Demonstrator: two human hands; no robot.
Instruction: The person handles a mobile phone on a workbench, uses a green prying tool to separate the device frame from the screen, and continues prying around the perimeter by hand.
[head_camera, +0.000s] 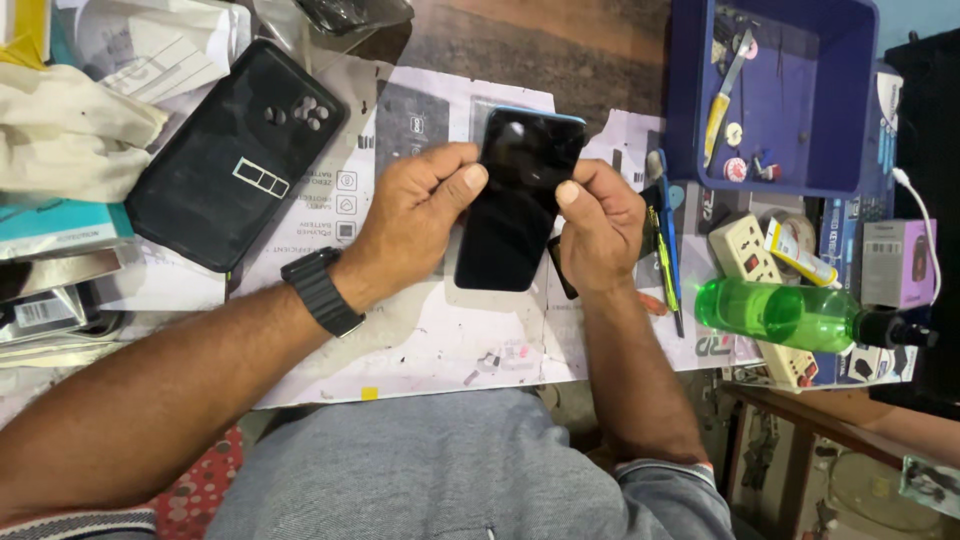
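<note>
Two hands grip one dark smartphone (518, 205) between them, screen up, just above a white work mat (420, 330) spread on the desk (560, 40). The left hand (415, 215), a black watch (322, 291) on its wrist, has its fingers curled round the phone's left edge with the thumb pressed on the glass; the right hand (598, 225) clamps the right edge the same way. Holding both long edges seems to steady the phone and keep the screen facing the person. One black phone case (235, 150) lies to the left on the mat, camera cutouts up, well apart from the hands. To the right sit one blue plastic tray (690, 110) of small parts, one white power strip (748, 262) and one green bottle (780, 312) lying on its side, all near enough to reach.
</note>
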